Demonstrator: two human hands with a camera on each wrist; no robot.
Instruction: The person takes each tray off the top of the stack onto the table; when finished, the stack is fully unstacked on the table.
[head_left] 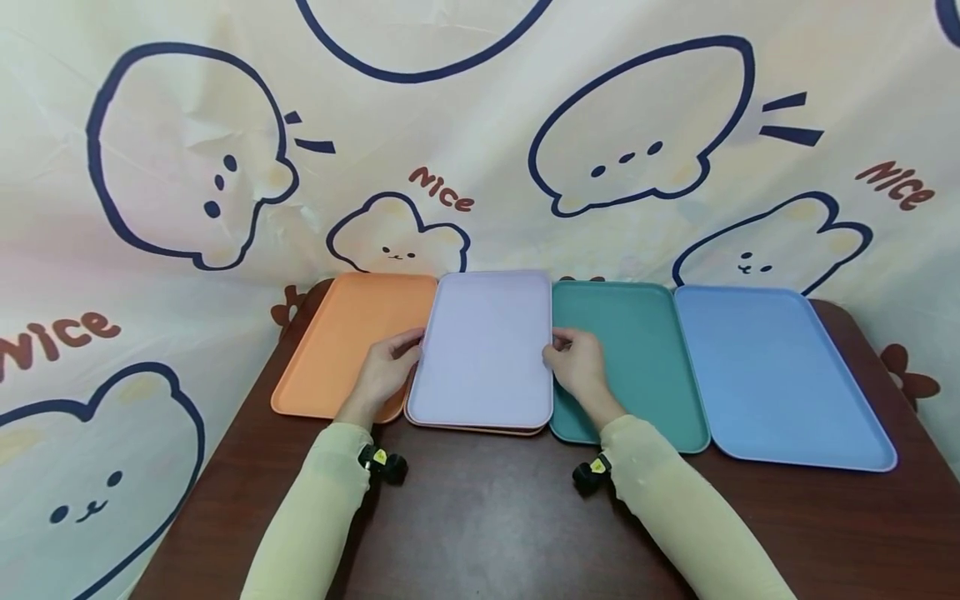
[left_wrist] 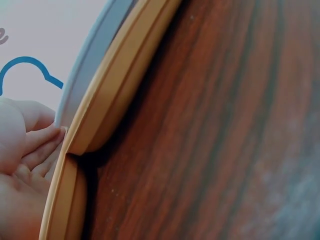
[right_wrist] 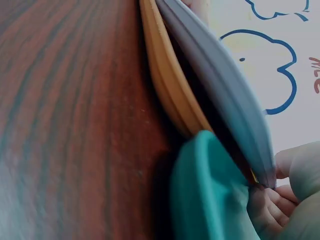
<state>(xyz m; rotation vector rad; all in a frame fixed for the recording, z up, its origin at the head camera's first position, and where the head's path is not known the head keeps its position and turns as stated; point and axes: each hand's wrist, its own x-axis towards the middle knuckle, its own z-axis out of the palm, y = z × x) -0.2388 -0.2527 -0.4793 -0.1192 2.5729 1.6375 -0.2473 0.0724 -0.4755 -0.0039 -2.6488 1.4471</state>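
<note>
A lavender tray (head_left: pixel 483 350) lies over an orange tray (left_wrist: pixel 117 80), whose rim shows beneath it. Fingers and thumb of my left hand (head_left: pixel 386 371) pinch the lavender tray's left edge. On the opposite edge, my right hand (head_left: pixel 583 367) pinches the same tray with thumb above and fingers below. The right wrist view shows a narrow dark gap between the lavender tray and the orange one under it. Another orange tray (head_left: pixel 352 333) lies under my left hand, and a teal tray (head_left: pixel 637 358) under my right.
A blue tray (head_left: pixel 780 375) lies at the far right, beside the teal one. All the trays rest in a row along the back of a dark brown wooden table (head_left: pixel 465 517). Behind it hangs a pale cloth (head_left: pixel 495 133) printed with cartoon animals.
</note>
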